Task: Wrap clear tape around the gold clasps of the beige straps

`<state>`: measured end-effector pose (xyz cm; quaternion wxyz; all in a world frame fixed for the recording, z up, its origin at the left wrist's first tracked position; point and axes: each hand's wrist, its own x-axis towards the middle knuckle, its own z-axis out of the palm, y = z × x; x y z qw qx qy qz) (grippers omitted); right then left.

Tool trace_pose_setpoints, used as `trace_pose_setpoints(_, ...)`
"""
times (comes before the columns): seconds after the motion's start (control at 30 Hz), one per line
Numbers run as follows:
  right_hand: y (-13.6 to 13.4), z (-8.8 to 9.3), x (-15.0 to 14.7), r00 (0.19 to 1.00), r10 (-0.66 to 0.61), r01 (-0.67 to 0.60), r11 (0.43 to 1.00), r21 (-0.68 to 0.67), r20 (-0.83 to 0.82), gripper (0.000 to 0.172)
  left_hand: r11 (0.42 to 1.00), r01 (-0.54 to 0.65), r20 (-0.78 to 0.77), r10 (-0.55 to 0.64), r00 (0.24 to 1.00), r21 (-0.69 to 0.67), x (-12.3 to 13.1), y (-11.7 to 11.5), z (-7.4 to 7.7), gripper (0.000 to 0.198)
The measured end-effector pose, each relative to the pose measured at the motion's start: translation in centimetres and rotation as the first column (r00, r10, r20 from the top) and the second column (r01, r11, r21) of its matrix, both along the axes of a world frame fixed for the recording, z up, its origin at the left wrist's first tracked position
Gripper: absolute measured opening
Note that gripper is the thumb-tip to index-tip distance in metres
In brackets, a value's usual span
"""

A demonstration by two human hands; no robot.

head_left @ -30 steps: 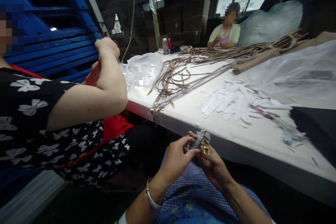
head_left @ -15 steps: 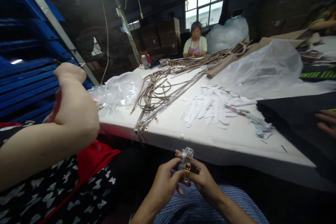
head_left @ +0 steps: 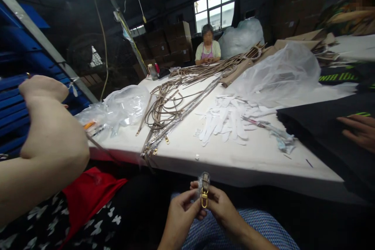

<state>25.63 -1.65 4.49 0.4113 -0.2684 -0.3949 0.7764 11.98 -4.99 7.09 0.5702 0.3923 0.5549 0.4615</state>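
Observation:
Low in the middle, over my checked lap, my left hand [head_left: 181,215] and my right hand [head_left: 220,205] pinch a short tan strap end with a gold clasp [head_left: 204,194], partly wrapped in clear plastic. The clasp hangs between my fingertips, just below the front edge of the white table [head_left: 252,164]. Both hands are closed on it.
On the table lie tan straps [head_left: 166,105], white paper cut-outs [head_left: 225,119], clear plastic bags [head_left: 123,105] and black fabric [head_left: 328,125]. A co-worker's bent arm [head_left: 43,133] fills the left. Another person's hand [head_left: 359,131] rests on the black fabric. A third person sits at the far end [head_left: 207,49].
The view has swung right and up, so my hands sit lower in the picture. The clasp has turned to hang upright. A hand on the black fabric has come into sight.

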Motion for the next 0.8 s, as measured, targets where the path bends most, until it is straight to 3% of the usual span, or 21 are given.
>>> trace_pose_setpoints(0.07,0.5,0.4,1.2,0.991,0.048,-0.067,0.987,0.145,0.125,0.044,1.000,0.002,0.055,-0.001,0.998,-0.011,0.0,0.0,0.0,0.048)
trace_pose_setpoints(0.13,1.0,1.0,2.3,0.968,0.010,-0.092,0.944,0.317,0.249,0.038,1.000,0.010,0.094,-0.010,0.995,0.002,0.2,0.2,0.0,0.046)
trace_pose_setpoints(0.23,1.4,1.9,3.3,0.929,-0.138,-0.071,0.844,0.531,0.343,0.038,0.998,0.019,0.109,-0.025,0.994,0.057,0.8,0.9,0.2,0.043)
trace_pose_setpoints(0.4,1.5,2.5,3.3,0.804,-0.458,0.061,0.699,0.712,0.381,0.032,0.991,0.033,0.151,-0.053,0.987,0.130,1.9,2.0,1.0,0.046)
trace_pose_setpoints(0.47,1.5,2.8,3.6,0.754,-0.580,0.088,0.554,0.828,0.308,0.033,0.989,0.026,0.176,-0.052,0.983,0.144,2.1,2.3,1.3,0.048)
trace_pose_setpoints(0.57,2.7,3.9,4.9,0.734,-0.663,0.006,0.220,0.975,0.145,0.040,0.985,-0.053,0.212,0.018,0.977,0.162,1.6,2.8,1.7,0.045)
trace_pose_setpoints(0.6,3.7,4.5,5.5,0.713,-0.691,-0.028,0.137,0.990,0.116,0.039,0.982,-0.097,0.226,0.058,0.972,0.165,1.2,3.0,1.8,0.042)
trace_pose_setpoints(0.63,5.1,5.0,6.2,0.672,-0.732,-0.059,0.094,0.994,0.109,0.036,0.977,-0.138,0.242,0.095,0.966,0.165,0.7,3.2,1.9,0.040)
trace_pose_setpoints(0.7,8.9,5.9,7.7,0.516,-0.841,-0.105,0.128,0.986,0.164,0.028,0.968,-0.194,0.271,0.146,0.951,0.161,-0.4,3.7,2.1,0.037)
trace_pose_setpoints(0.8,16.1,6.4,9.4,0.279,-0.896,-0.297,0.262,0.918,0.345,0.034,0.966,-0.218,0.307,0.168,0.937,0.136,-1.6,4.2,2.2,0.037)
